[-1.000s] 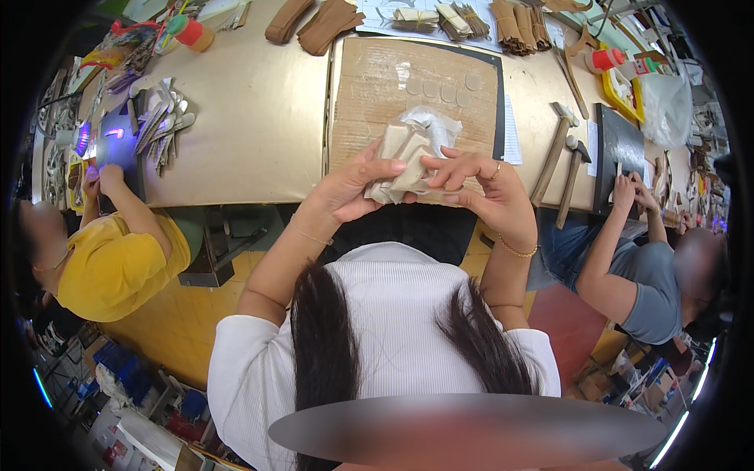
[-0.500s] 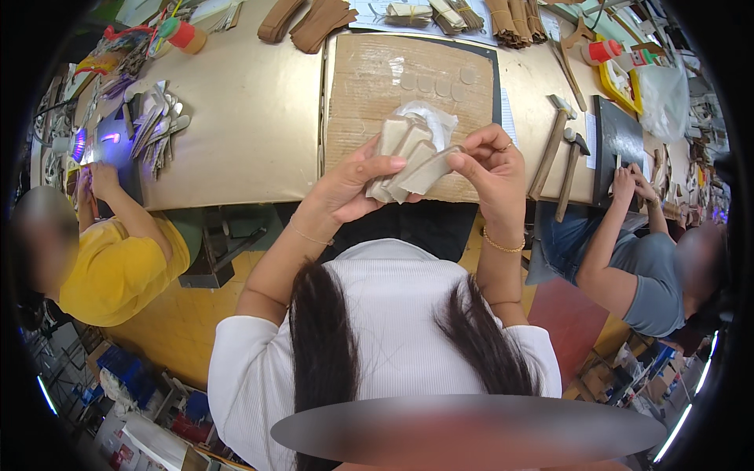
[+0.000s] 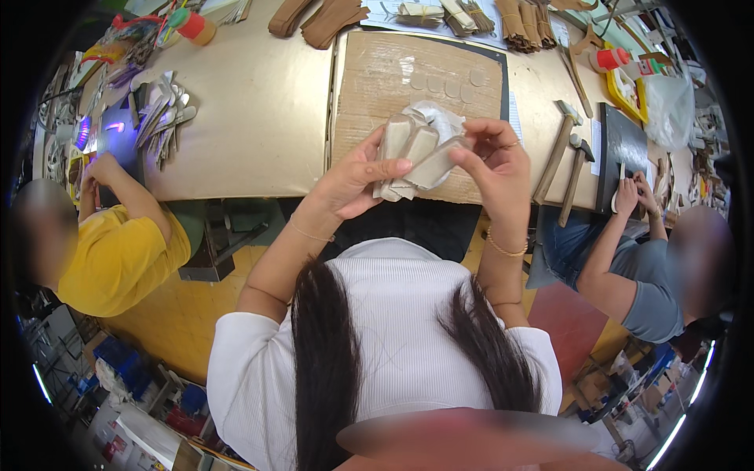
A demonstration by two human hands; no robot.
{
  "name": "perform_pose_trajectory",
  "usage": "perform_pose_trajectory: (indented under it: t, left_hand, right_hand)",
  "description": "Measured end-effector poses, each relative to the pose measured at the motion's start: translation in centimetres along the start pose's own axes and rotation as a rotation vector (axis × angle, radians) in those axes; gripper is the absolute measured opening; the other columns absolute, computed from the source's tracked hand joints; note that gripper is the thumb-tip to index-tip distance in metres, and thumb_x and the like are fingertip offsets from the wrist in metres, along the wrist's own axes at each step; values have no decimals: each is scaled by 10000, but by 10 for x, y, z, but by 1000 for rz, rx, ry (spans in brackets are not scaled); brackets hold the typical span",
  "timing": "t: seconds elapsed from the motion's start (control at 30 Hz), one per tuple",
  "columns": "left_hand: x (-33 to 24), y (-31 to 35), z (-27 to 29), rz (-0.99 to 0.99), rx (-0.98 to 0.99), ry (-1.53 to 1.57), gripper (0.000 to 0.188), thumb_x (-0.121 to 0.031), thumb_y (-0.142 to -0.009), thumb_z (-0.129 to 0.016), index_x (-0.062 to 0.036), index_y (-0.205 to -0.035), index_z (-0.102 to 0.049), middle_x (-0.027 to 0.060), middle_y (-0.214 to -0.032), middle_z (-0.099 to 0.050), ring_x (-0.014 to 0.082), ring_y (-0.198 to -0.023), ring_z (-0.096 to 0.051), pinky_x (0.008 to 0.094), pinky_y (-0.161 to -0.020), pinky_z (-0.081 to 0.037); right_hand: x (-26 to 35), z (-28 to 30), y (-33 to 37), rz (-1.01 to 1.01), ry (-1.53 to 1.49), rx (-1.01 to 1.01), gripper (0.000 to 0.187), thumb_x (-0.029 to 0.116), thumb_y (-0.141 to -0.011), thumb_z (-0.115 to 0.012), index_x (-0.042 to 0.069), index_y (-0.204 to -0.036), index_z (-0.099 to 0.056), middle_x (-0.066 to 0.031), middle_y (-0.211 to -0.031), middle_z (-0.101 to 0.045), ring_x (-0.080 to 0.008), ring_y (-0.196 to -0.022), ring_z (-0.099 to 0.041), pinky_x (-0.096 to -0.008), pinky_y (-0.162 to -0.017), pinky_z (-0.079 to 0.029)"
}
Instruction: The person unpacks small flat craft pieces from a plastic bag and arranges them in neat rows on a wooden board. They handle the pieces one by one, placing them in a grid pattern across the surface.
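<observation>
My left hand [image 3: 355, 179] is closed around a fanned bunch of beige strips [image 3: 395, 143] with rounded ends, its thumb lying across them. Between thumb and fingers, my right hand [image 3: 501, 161] pinches the end of the rightmost strip [image 3: 433, 166]. Just behind the bunch is a crumpled whitish translucent wad [image 3: 444, 119], perhaps plastic. Underneath lies a brown cardboard sheet [image 3: 369, 86] with several small pale rounded pieces [image 3: 452, 86] on its far part. What the strips are made of I cannot tell.
Two hammers [image 3: 556, 153] lie right of the cardboard. Bundled brown strips [image 3: 334, 22] and lighter bundles [image 3: 458, 16] sit at the back. Left stands a heap of loose strips [image 3: 163, 118]. People work on both sides, one in yellow [image 3: 118, 263], one in grey-blue [image 3: 628, 271].
The rightmost strip has swung outward and its edge is more separate from the bunch. My hands stay close together; the whole view has shifted slightly.
</observation>
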State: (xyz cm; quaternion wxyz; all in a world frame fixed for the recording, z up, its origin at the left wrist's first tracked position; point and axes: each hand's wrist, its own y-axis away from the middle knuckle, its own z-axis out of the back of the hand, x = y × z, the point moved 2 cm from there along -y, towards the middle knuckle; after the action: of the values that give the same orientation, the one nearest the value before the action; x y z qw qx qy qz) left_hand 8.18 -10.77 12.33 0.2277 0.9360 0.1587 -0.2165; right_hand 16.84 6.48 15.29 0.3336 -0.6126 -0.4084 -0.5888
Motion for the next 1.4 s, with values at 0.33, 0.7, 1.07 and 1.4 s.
perform_pose_trajectory:
  t: [0.33, 0.7, 1.07, 1.4]
  left_hand:
    - [2, 0, 1, -22, 51, 6, 742, -114, -815, -746, -67, -1421, -320, 89, -1271, -526, 198, -1156, -556, 348, -937, -517]
    - [0, -4, 6, -17, 21, 112, 611, -145, -843, -714, -92, -1358, -390, 111, -1232, -549, 258, -1117, -584, 434, -928, -524]
    - [-4, -7, -4, -8, 72, -61, 756, -77, -770, -780, -89, -1390, -347, 98, -1227, -545, 217, -1146, -559, 355, -968, -487]
    - [-2, -7, 4, -93, -12, 99, 526, -90, -868, -668, -37, -1323, -409, 150, -1244, -553, 259, -1141, -568, 440, -975, -498]
  right_hand:
    - [9, -3, -5, 241, 442, 180, 379, 95, -749, -776, 39, -1107, -664, -25, -798, -560, -103, -724, -505, -240, -693, -441]
    - [9, 27, 15, 87, -248, 212, 369, 100, -855, -702, -1, -1162, -524, -92, -971, -604, -167, -895, -592, -280, -807, -476]
    - [22, 7, 9, 113, 325, 314, 466, 56, -778, -749, 61, -1225, -614, -27, -857, -581, -125, -741, -546, -250, -699, -472]
    - [10, 24, 17, 227, -88, 234, 261, 24, -794, -733, 47, -1005, -582, -71, -964, -607, -125, -849, -590, -263, -744, -492]
